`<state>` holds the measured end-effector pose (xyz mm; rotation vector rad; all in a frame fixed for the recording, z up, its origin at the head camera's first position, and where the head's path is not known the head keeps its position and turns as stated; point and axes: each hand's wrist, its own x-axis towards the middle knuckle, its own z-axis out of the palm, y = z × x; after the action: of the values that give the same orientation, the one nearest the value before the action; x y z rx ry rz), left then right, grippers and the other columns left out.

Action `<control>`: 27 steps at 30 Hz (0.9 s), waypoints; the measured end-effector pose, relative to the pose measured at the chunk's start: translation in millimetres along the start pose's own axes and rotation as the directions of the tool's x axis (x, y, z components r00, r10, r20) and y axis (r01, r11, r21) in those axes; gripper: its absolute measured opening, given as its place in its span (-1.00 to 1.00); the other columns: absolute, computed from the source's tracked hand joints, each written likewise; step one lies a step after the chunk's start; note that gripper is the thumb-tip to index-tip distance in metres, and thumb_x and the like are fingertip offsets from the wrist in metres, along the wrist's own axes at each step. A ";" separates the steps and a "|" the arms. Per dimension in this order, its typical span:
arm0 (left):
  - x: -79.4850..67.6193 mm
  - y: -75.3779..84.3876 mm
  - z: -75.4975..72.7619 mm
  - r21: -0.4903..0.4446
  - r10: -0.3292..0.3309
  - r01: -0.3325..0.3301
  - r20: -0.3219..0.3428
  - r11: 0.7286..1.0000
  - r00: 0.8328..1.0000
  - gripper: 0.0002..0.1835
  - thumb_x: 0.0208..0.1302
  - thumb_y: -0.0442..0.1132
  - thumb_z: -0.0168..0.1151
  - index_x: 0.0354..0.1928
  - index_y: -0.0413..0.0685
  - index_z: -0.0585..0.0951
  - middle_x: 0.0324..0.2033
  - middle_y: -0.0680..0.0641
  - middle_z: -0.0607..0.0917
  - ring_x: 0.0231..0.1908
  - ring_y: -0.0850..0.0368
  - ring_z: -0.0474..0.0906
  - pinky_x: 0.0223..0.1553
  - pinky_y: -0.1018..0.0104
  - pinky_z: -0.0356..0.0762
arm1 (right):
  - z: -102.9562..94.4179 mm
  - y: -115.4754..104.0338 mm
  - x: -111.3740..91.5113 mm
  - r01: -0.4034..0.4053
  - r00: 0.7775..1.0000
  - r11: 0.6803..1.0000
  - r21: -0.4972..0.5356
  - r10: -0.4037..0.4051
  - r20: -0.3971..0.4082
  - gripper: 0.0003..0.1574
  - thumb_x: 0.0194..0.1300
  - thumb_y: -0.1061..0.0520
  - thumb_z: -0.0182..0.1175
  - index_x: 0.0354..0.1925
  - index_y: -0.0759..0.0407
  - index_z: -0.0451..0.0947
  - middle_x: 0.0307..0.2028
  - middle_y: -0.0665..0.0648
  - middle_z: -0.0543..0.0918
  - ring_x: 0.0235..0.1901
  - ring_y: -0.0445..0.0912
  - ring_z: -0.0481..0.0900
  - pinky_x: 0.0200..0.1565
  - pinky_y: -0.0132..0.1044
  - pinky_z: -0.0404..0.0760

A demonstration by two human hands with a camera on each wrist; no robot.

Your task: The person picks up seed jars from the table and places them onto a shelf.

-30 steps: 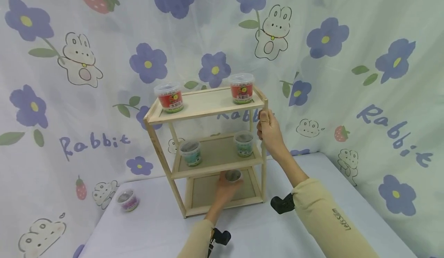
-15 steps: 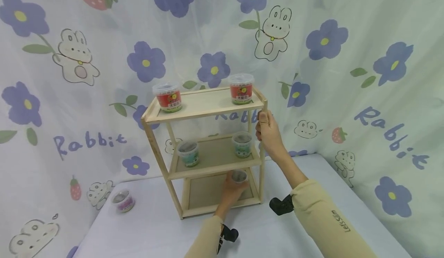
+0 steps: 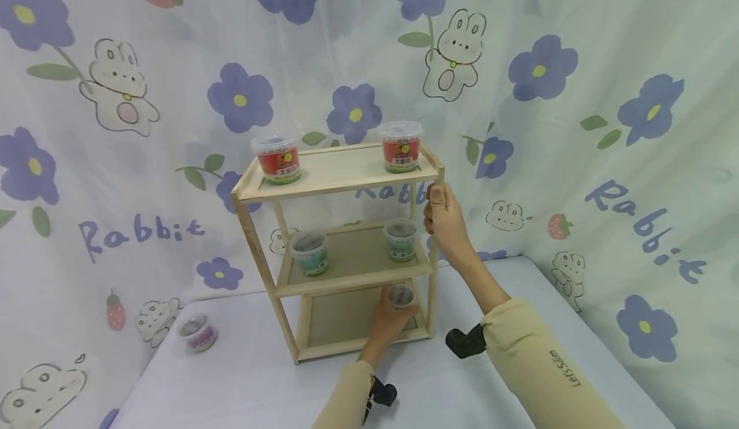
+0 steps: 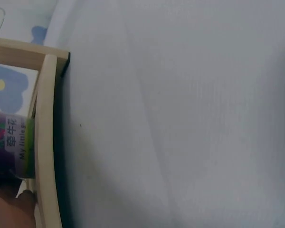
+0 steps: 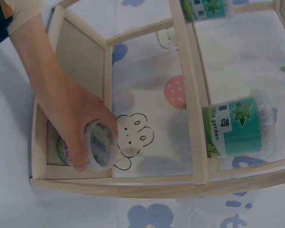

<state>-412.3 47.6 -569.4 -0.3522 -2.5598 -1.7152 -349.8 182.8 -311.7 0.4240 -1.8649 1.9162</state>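
My left hand [image 3: 389, 320] holds a small lidded plastic cup [image 3: 402, 296] at the right side of the bottom tier of a wooden shelf rack [image 3: 352, 281]. The right wrist view shows its thumb and fingers around the cup [image 5: 101, 145]. Purple label and green base of that cup [image 4: 9, 142] appear in the left wrist view. My right hand [image 3: 447, 224] grips the rack's right front post, below the top tier. Whether the held cup touches the bottom panel is hard to see.
Two red-labelled cups [image 3: 280, 163] stand on the top tier. On the middle tier are two teal-labelled cups [image 3: 312, 259]. Another purple-labelled cup [image 3: 199, 336] sits on the white-covered table [image 3: 242, 384], left of the rack. A printed curtain [image 3: 346, 44] hangs behind.
My left hand has moved right along the bottom tier with the cup. My right hand keeps its grip on the post. The head view has shifted slightly.
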 end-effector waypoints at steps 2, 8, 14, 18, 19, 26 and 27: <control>-1.0 -0.2 -2.6 -0.010 -0.006 0.006 0.005 1.000 1.000 -0.14 0.06 -0.05 0.45 0.37 -0.03 0.26 0.00 -0.24 0.59 -0.04 -0.08 0.55 -0.08 0.05 0.53 | 1.6 0.5 0.1 0.002 1.000 1.000 0.007 -0.002 0.004 -0.66 0.61 0.04 -0.40 -0.28 0.21 0.13 -0.67 0.00 0.10 -0.71 -0.22 0.06 -0.58 -0.41 0.13; -2.7 -0.6 -8.9 -0.004 -0.020 0.020 0.011 1.000 1.000 -0.04 0.00 0.00 0.47 0.41 0.01 0.16 0.00 -0.28 0.57 -0.04 -0.10 0.54 -0.09 0.02 0.52 | 4.2 0.8 0.0 0.005 1.000 1.000 0.011 -0.005 0.005 -0.66 0.62 0.02 -0.39 -0.28 0.17 0.14 -0.68 -0.04 0.10 -0.71 -0.26 0.06 -0.59 -0.42 0.12; -3.0 -1.6 -12.8 0.016 -0.017 0.017 0.004 1.000 1.000 0.00 0.00 0.09 0.47 0.42 0.05 0.12 0.02 -0.30 0.56 -0.02 -0.13 0.54 -0.07 -0.02 0.52 | 4.6 -1.1 -0.7 0.006 1.000 1.000 0.011 -0.006 0.002 -0.67 0.62 0.03 -0.39 -0.28 0.17 0.14 -0.65 0.00 0.09 -0.70 -0.24 0.05 -0.58 -0.42 0.12; -4.2 -3.0 -15.9 -0.003 -0.016 0.016 0.025 1.000 1.000 -0.02 0.04 0.08 0.46 0.42 0.08 0.11 0.09 -0.32 0.52 0.02 -0.15 0.53 -0.03 -0.05 0.52 | 4.4 -2.4 -1.2 0.008 1.000 1.000 0.004 -0.008 -0.001 -0.68 0.62 0.03 -0.39 -0.28 0.12 0.15 -0.65 0.01 0.10 -0.70 -0.24 0.06 -0.58 -0.42 0.12; -4.6 -3.2 -16.7 -0.012 -0.014 0.015 0.026 1.000 1.000 -0.03 0.04 0.08 0.46 0.41 0.09 0.12 0.12 -0.33 0.51 0.05 -0.16 0.52 -0.01 -0.06 0.52 | 4.2 -2.7 -1.5 0.007 1.000 1.000 0.000 -0.007 -0.002 -0.69 0.62 0.03 -0.39 -0.28 0.11 0.15 -0.65 0.01 0.10 -0.70 -0.24 0.06 -0.58 -0.42 0.13; -9.3 -7.1 -24.6 -0.050 0.002 -0.002 -0.006 0.999 1.000 -0.08 0.04 0.00 0.52 0.37 0.04 0.19 0.24 -0.32 0.48 0.23 -0.29 0.41 0.19 -0.21 0.38 | 2.4 -4.2 -2.1 0.003 1.000 1.000 -0.014 -0.003 -0.005 -0.68 0.62 0.03 -0.40 -0.29 0.10 0.15 -0.66 0.01 0.11 -0.70 -0.23 0.08 -0.58 -0.41 0.14; -10.2 -7.5 -26.8 -0.051 -0.007 0.007 -0.011 0.999 1.000 -0.07 0.03 0.00 0.53 0.37 0.02 0.19 0.25 -0.32 0.48 0.24 -0.29 0.40 0.20 -0.21 0.38 | 1.9 -4.7 -1.9 0.004 1.000 1.000 -0.019 -0.004 -0.004 -0.69 0.62 0.04 -0.40 -0.29 0.11 0.15 -0.66 0.01 0.11 -0.70 -0.22 0.08 -0.57 -0.41 0.14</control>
<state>-406.5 18.6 -567.4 -0.3353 -2.5171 -1.7817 -345.9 180.7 -308.5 0.4167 -1.8765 1.8943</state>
